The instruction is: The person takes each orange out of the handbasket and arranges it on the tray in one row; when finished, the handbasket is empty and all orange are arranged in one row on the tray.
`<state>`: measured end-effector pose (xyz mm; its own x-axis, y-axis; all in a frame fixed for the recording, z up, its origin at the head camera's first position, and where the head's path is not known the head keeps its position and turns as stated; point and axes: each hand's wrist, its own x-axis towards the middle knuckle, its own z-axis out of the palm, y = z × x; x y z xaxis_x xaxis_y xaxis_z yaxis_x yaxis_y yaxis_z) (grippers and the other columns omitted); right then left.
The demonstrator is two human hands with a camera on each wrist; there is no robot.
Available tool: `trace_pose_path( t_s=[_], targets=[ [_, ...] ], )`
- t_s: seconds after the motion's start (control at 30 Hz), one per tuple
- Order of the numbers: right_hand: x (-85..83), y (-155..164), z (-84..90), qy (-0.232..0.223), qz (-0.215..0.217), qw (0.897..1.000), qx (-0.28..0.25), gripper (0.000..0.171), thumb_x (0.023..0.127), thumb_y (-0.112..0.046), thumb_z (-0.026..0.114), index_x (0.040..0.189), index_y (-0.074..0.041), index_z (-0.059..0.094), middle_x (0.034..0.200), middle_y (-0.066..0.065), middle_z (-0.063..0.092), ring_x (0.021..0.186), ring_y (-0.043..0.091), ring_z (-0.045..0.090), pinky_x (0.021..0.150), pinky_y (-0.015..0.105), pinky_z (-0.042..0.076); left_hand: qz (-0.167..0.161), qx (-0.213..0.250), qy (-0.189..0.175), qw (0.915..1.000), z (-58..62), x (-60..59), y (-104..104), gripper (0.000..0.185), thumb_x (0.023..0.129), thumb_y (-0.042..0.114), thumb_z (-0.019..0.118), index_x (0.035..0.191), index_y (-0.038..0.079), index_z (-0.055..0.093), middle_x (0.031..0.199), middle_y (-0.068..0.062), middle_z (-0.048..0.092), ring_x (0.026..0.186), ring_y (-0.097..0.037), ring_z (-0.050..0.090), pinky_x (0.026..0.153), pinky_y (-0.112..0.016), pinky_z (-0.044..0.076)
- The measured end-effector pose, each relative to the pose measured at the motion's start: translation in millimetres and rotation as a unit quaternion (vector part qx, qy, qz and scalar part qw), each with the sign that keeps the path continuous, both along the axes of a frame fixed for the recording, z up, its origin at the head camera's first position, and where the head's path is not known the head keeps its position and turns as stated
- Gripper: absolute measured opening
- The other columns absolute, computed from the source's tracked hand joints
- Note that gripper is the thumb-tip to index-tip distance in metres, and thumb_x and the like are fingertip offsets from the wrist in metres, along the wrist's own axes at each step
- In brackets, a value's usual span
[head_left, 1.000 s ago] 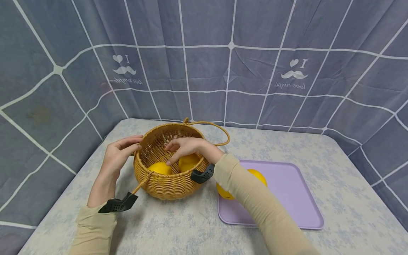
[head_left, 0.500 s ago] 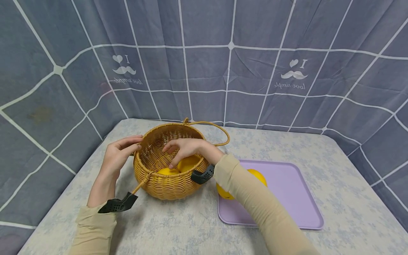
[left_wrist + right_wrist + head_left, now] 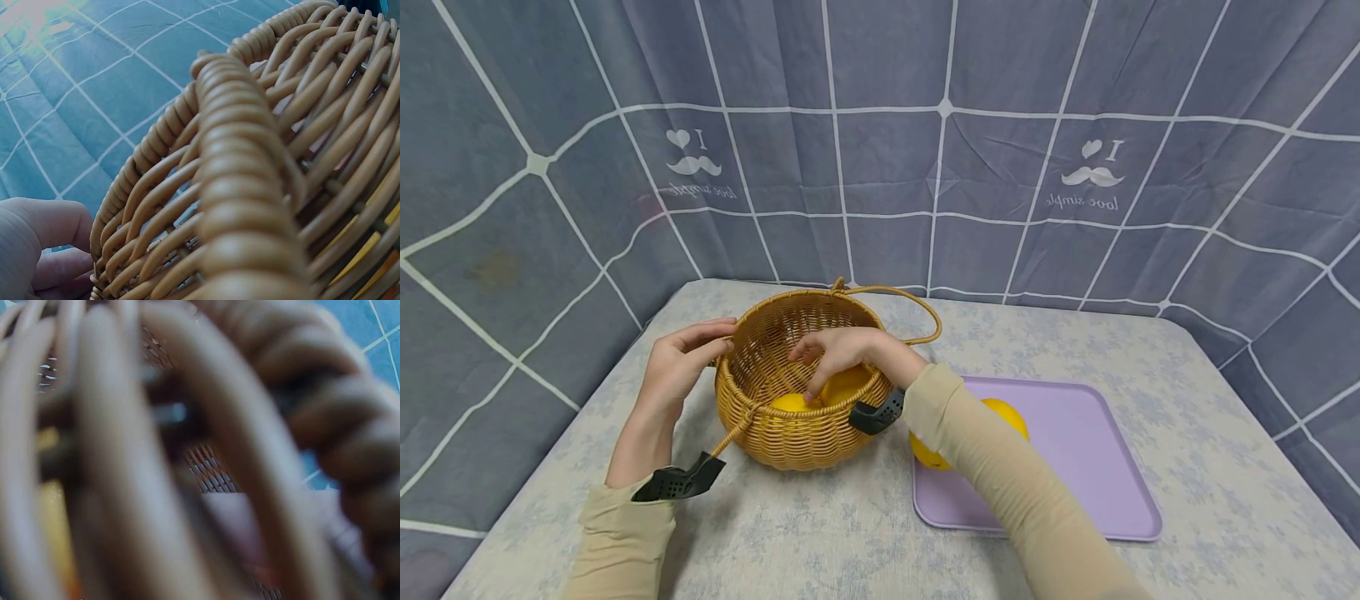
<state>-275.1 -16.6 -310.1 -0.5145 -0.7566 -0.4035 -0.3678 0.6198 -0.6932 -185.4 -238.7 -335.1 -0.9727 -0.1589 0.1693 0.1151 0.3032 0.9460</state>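
Observation:
A round wicker basket sits on the table, and two yellow round fruits lie inside, low by its near wall. My left hand holds the basket's left rim, its thumb and fingers at the edge in the left wrist view too. My right hand reaches over the right rim into the basket, fingers loosely bent. Its thumb touches the left fruit, and the right fruit lies beneath the palm. In the right wrist view, blurred wicker strands cover most of the hand.
A lilac tray lies to the right, partly under my right sleeve. On it are two yellow fruits, one at the back and one at the left edge. The basket's handle hangs out at the back right. A grey-blue curtain stands behind.
Inside the basket, the left fruit has shifted right and lower, and my right thumb has moved slightly right and down with it. My left hand and the basket have stayed put.

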Motion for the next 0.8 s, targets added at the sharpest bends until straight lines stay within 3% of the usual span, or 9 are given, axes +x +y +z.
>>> trace_pose_path(
  t_s=[0.1,0.43,0.7,0.8],
  targets=[
    [0.1,0.6,0.4,-0.008,0.005,1.000,0.005,0.076,0.070,-0.018,0.083,0.137,-0.013,0.046,0.141,0.011,0.042,0.131,0.025,0.036,0.104,0.031,0.031,0.000,-0.001,-0.001,1.0000,0.4,0.2,0.1,0.039,0.092,0.022,0.062,0.121,-0.004,0.061,0.122,0.002,0.057,0.100,-0.003,0.055,0.074,-0.016,0.048],
    [1.3,-0.4,1.6,0.040,0.037,0.997,0.056,0.074,0.072,-0.018,0.081,0.137,-0.014,0.046,0.139,0.009,0.044,0.127,0.021,0.041,0.104,0.030,0.032,0.000,0.000,-0.004,1.0000,1.2,0.8,0.4,0.039,0.092,0.022,0.062,0.121,-0.004,0.061,0.124,0.001,0.056,0.100,-0.003,0.055,0.074,-0.017,0.048],
    [2.7,-0.7,1.8,0.039,0.039,0.996,0.075,0.070,0.072,-0.006,0.080,0.134,-0.019,0.050,0.139,0.009,0.046,0.129,0.021,0.039,0.103,0.029,0.032,0.001,-0.003,-0.001,1.0000,0.5,0.5,-0.4,0.039,0.092,0.021,0.062,0.122,-0.004,0.060,0.122,0.004,0.056,0.099,-0.002,0.054,0.073,-0.016,0.047],
    [3.1,-0.4,0.7,0.023,0.030,0.997,0.070,0.072,0.072,-0.002,0.079,0.135,-0.017,0.049,0.136,0.010,0.049,0.124,0.021,0.044,0.097,0.026,0.038,-0.001,-0.001,0.002,1.0000,1.1,0.9,0.0,0.039,0.092,0.023,0.062,0.121,-0.003,0.061,0.124,0.000,0.056,0.100,-0.003,0.054,0.074,-0.017,0.047]
  ],
)
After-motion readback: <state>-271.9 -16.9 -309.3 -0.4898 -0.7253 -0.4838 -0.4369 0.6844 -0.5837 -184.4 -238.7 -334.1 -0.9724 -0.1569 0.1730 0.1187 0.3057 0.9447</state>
